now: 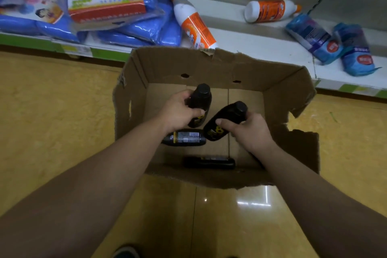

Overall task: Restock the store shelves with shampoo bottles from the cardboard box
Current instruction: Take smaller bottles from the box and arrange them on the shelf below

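An open cardboard box (209, 69) stands on the floor in front of a low white shelf (261, 46). Inside the box, my left hand (178, 111) grips a black shampoo bottle (201, 98) with its cap pointing away from me. My right hand (249, 130) grips a second black shampoo bottle (226, 119), tilted, cap up and to the right. Two more black bottles lie flat on the box bottom, one (184, 137) below my left hand and another (209, 162) near the front wall.
On the shelf lie two white and orange bottles (194, 21) (270, 10), blue packs (134, 29) at the left and blue wrapped packs (314, 37) at the right. The floor (52, 111) is glossy yellow. A shoe tip (125, 252) shows at the bottom edge.
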Motion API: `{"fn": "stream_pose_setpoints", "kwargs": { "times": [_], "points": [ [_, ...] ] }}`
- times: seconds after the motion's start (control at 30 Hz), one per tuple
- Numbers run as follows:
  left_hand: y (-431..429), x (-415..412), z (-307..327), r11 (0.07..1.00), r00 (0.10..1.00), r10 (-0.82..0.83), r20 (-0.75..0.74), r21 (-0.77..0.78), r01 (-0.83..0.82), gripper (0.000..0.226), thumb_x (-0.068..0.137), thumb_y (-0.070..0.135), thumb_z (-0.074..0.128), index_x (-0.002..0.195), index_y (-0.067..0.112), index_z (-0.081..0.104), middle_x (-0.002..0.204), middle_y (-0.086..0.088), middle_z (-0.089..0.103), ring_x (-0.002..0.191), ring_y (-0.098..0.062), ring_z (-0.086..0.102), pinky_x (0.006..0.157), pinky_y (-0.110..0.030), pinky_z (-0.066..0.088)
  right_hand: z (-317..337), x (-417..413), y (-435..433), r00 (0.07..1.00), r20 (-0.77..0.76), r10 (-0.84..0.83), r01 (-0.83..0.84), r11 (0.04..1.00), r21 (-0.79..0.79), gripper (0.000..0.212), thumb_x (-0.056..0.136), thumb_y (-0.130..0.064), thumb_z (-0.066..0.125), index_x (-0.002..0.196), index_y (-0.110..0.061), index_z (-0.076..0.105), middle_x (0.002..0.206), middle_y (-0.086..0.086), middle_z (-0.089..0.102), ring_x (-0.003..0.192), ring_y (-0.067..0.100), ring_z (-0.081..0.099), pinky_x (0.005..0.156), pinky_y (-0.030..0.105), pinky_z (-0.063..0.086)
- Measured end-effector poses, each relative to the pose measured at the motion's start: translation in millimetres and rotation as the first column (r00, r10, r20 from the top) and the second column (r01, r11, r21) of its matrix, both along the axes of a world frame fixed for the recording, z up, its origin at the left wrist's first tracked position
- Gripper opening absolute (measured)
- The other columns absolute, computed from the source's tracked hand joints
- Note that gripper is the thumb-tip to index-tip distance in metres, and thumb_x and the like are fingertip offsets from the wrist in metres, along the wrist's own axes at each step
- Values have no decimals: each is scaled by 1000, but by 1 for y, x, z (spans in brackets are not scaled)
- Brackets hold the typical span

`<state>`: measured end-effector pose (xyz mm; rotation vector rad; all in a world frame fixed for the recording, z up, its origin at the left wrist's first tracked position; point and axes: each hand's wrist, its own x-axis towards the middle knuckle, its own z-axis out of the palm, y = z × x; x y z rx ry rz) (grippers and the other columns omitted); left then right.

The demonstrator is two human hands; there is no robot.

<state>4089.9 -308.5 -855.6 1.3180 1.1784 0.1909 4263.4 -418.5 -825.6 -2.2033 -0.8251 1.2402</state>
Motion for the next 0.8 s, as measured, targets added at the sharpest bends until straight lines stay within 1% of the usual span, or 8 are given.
{"fn": "stream_pose_setpoints", "kwargs": {
  "times": [0.03,0.1,0.17,0.27,0.43,0.6,0.7,0.8],
  "points": [
    [-11,-4,3,1000,1000,18,-11,4,-18,53,85,15,76,130,32,56,129,7,64,124,-13,56,107,-37,41,1,-8,-9,1000,0,2,-2,1000,-2,52,81,-39,79,127,-24,60,113,-7,70,107,13,65,94,36,53],
    [-38,-11,8,999,999,48,-26,-8,-48,54,85,20,75,128,43,54,129,12,64,126,-12,54,110,-43,40,6,-25,-30,1000,8,-7,7,1000,6,43,84,-36,77,121,-27,59,103,-15,66,98,2,62,86,21,51],
    [-63,-17,15,998,998,55,-44,-9,-55,52,83,27,75,120,55,52,126,17,64,125,-12,56,110,-47,43,14,-40,-48,998,48,-36,35,999,9,36,86,-32,76,114,-30,54,96,-21,60,89,-5,55,74,9,38],
    [-92,-22,35,998,995,54,-88,-6,-55,51,84,29,74,122,54,52,121,18,65,119,-11,59,107,-44,46,34,-56,-67,989,63,-133,133,991,-6,42,85,-27,77,121,-23,56,104,-14,62,98,4,55,73,11,36],
    [-118,-36,103,998,990,67,-123,6,-67,50,85,26,74,127,44,55,123,14,66,119,-10,59,105,-40,48,105,-67,-80,977,66,-204,204,979,-1,45,83,-22,78,123,-21,59,108,-10,67,96,6,58,68,9,37],
    [-131,-43,213,995,988,94,-124,55,-88,53,85,14,74,130,37,58,117,16,67,113,-5,62,99,-25,48,215,-67,-89,982,54,-180,179,983,32,46,79,-25,81,118,-25,56,101,-13,67,88,4,62,66,8,41],
    [-136,-47,285,992,985,123,-119,53,-117,51,83,16,76,120,46,57,113,15,69,109,-7,64,97,-31,51,291,-71,-100,986,47,-161,159,986,50,44,77,-24,82,114,-24,58,94,-13,66,80,-2,59,63,10,42],
    [-141,-49,365,991,985,130,-111,24,-128,48,83,16,77,119,42,58,115,13,68,108,-8,63,94,-26,49,364,-74,-111,988,15,-153,151,985,85,44,73,-29,85,109,-29,59,95,-16,68,84,1,62,68,15,45]
  ]
}}
